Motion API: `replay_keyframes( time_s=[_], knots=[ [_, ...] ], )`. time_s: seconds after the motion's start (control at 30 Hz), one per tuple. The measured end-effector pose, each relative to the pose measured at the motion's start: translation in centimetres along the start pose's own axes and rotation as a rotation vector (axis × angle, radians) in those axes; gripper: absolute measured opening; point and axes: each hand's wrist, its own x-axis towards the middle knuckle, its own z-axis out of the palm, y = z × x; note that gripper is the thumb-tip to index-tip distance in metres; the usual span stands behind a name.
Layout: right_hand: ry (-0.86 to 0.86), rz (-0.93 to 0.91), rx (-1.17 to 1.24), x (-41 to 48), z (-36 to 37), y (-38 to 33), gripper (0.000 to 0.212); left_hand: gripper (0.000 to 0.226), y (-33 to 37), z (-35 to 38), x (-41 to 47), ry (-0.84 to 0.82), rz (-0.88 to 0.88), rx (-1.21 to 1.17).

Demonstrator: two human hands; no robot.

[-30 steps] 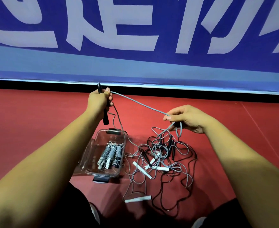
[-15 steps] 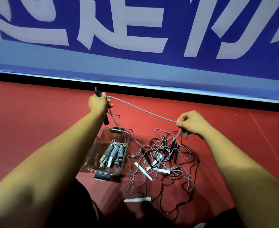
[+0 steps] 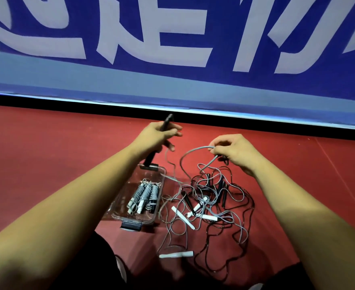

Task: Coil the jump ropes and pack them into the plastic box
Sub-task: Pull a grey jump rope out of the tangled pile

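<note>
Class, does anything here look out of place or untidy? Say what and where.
Yes: a tangle of grey and black ropes sprawls on the red floor right of the plastic box, and one white handle lies apart, nearer the person. The coiled ropes inside the box lie neatly.

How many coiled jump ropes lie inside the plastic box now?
3, side by side in the plastic box: left coil, middle coil, right coil. Others could hide beneath them.

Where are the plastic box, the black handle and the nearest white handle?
plastic box (image 3: 143,215): head view, bare bottom near front.
black handle (image 3: 167,121): head view, upper end.
nearest white handle (image 3: 176,254): head view, middle.
</note>
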Motion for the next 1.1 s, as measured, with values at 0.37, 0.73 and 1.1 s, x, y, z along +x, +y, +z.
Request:
replay_keyframes(
  time_s=[0.37, 0.73, 1.1],
  knots=[
    [-0.016, -0.084, -0.144, 0.2, 1.0, 0.2, 0.006, 0.026, 0.8, 3.3, -0.4, -0.050, 0.022, -0.050],
    [0.025, 0.183, 0.188, 0.6, -1.3, 2.3, 0.019, 0.027, -1.0, -1.9, 1.6, 0.454, -0.158, -0.294],
    [-0.083, 0.042, 0.035, 0.1, -0.5, 1.1, 0.008, 0.015, -3.1, -2.6, 0.1, 0.016, -0.165, 0.418]
  ],
)
